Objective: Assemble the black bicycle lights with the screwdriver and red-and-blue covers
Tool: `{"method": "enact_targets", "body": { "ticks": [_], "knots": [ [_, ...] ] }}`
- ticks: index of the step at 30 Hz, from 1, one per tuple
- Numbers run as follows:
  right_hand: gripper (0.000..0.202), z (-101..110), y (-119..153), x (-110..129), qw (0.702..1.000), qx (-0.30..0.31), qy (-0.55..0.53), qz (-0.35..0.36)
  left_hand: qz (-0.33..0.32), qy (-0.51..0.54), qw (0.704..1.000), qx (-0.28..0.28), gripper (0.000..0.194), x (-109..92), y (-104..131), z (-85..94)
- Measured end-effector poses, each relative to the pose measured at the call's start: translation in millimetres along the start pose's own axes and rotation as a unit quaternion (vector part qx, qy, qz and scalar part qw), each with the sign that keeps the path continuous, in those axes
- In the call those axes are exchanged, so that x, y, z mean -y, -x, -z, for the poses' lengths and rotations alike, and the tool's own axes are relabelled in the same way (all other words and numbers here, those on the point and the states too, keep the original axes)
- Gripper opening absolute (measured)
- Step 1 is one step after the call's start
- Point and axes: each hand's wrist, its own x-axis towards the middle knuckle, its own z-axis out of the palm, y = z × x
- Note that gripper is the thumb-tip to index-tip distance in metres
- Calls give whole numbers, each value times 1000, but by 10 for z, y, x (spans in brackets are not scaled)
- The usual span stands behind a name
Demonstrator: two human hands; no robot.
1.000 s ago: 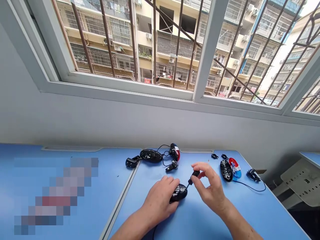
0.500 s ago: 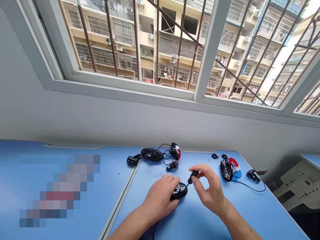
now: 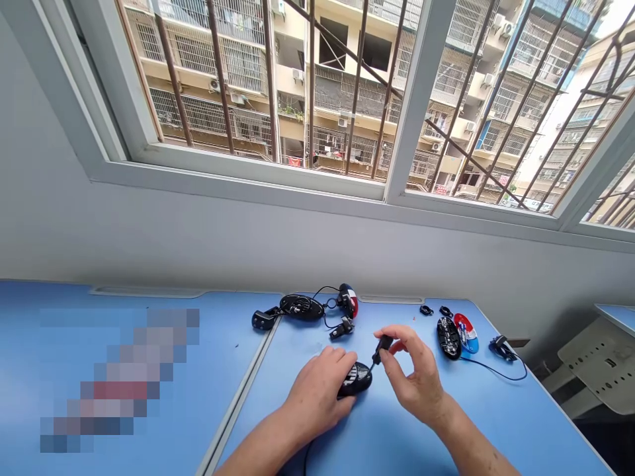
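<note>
My left hand (image 3: 325, 383) lies over a glossy black oval casing (image 3: 361, 380) with pale stripes on top, fingers wrapped round its left side and holding it against the blue table. Just right of it, my right hand (image 3: 414, 373) pinches a small black piece (image 3: 382, 346) between thumb and forefinger. A thin dark stem or cord runs from this piece down to the casing's right end; which of the two I cannot tell. My left palm hides part of the casing. A black cord (image 3: 307, 456) shows below my left wrist.
Beyond my hands lie a black oval part (image 3: 301, 307), a red, white and blue cap (image 3: 348, 301) and a black plug (image 3: 342, 328). To the right are an open black shell (image 3: 449, 338), a red-and-blue cover (image 3: 466, 332) and a bundled cable (image 3: 503, 348). A seam (image 3: 243, 390) divides the tables.
The black piece in my right hand has tilted slightly and sits a touch higher. My left hand stays on the casing.
</note>
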Motion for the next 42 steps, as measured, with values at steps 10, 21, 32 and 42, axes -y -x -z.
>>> {"method": "enact_targets", "body": {
  "ticks": [10,21,32,42],
  "knots": [
    [27,-40,1,-75,999,-42,3,-8,-3,-2,1000,-14,22,11,1,-26],
    [33,-30,0,-31,1000,-19,7,8,5,-7,1000,-6,19,-11,9,6],
    [40,-35,23,-29,1000,-26,-16,-7,8,2,1000,3,22,-35,15,51],
    [30,-59,35,-59,1000,-11,22,-9,6,-7,1000,-8,19,-30,8,24]
  ]
}}
